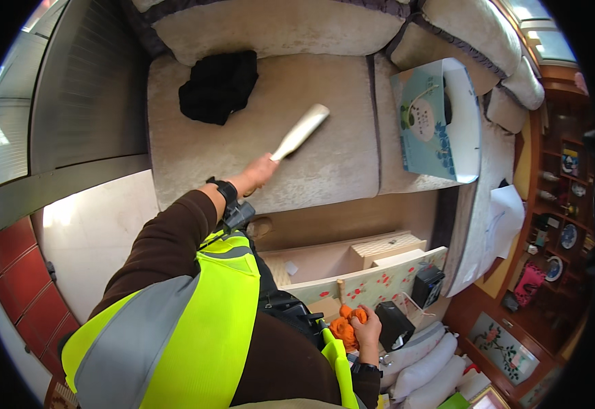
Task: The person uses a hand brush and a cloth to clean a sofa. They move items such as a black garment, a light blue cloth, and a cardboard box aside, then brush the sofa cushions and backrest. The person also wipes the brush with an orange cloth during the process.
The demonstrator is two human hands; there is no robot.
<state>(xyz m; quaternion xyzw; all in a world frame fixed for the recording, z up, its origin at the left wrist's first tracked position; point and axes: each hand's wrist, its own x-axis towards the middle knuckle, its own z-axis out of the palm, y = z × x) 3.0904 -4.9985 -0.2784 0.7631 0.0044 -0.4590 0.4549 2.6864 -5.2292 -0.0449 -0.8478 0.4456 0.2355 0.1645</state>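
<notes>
My left hand [260,173] reaches over the beige sofa seat [328,174] and grips the narrow end of a long, pale, paddle-shaped object, perhaps a brush [302,130]. The object slants up and away from the hand; its underside is hidden. A crumpled black cloth [219,87] lies on the seat near the backrest. Lower right, close to my body, my right hand [368,327] holds a bunched orange cloth [344,330] beside a black box [394,325].
A blue and white printed cardboard box [422,120] stands on the sofa's right part. Below the seat is a low table with a floral-patterned edge [374,281], with another black box [428,286] at its end. White cushions [425,368] lie lower right, near a wooden display cabinet [558,204].
</notes>
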